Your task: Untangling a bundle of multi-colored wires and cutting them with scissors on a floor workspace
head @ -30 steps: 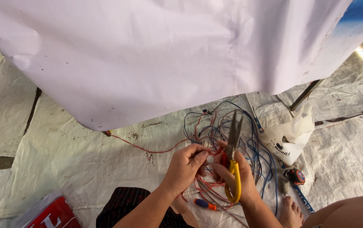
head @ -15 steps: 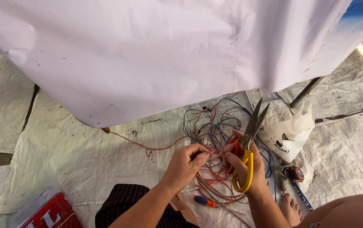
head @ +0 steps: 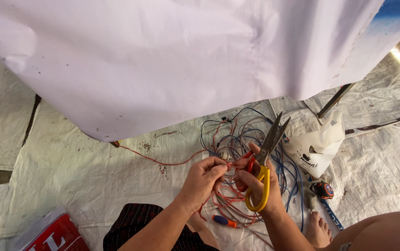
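My left hand (head: 203,179) pinches a thin red wire (head: 163,162) between thumb and fingertips. My right hand (head: 256,183) is closed around yellow-handled scissors (head: 266,160), blades slightly parted and pointing up. Beneath lies a tangle of red and blue wires (head: 242,139) on a white tarp (head: 70,167).

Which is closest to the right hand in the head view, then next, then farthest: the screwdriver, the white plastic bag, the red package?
Measured from the right hand, which holds the yellow-handled scissors:
1. Screwdriver, blue and orange, on the floor just below the hand, toward the person.
2. White plastic bag, off to its right, beyond the wires.
3. Red package, far left, at the bottom corner.
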